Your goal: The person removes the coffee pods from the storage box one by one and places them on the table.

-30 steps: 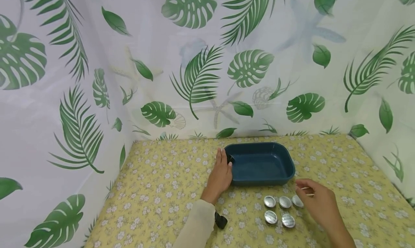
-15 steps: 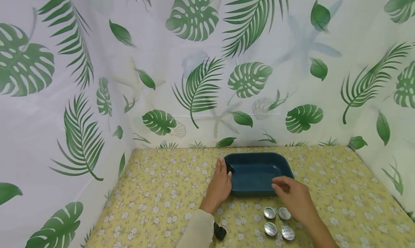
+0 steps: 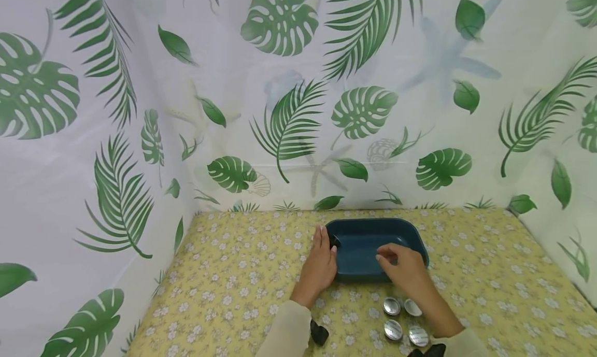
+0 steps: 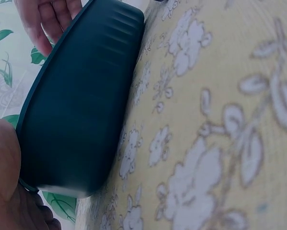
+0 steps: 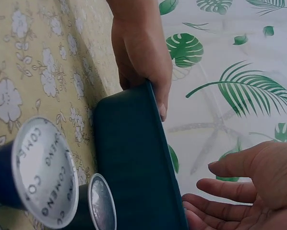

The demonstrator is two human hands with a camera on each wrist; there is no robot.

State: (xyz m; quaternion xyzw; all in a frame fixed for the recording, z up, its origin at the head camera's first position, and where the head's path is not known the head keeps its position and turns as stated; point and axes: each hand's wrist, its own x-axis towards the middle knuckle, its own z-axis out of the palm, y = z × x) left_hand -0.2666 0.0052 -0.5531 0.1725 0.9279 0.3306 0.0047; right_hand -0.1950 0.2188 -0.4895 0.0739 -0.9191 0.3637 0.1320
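Note:
My left hand [image 3: 318, 266] holds the left end of a dark teal rectangular tub [image 3: 359, 275], thumb over the rim and fingers along the outside. My right hand [image 3: 406, 266] hovers over the tub's right part, fingers loosely bent; in the right wrist view that hand [image 5: 249, 187] shows nothing between thumb and forefinger. Several foil-topped coffee capsules stand in front of the tub, among them a near-left capsule [image 3: 393, 329] and a dark blue one with a printed lid [image 5: 45, 172]. A small black object [image 3: 334, 241] lies inside the tub by my left thumb; its kind is unclear.
A yellow flowered cloth [image 3: 233, 295] covers the table. White leaf-printed sheeting [image 3: 280, 139] rises behind and at both sides, close behind the tub. Black devices sit at the wrists, one at the left wrist [image 3: 319, 332].
My right hand has moved left from beside the capsules to over the tub. The far-right capsule of the back row is no longer visible. The left hand keeps its hold.

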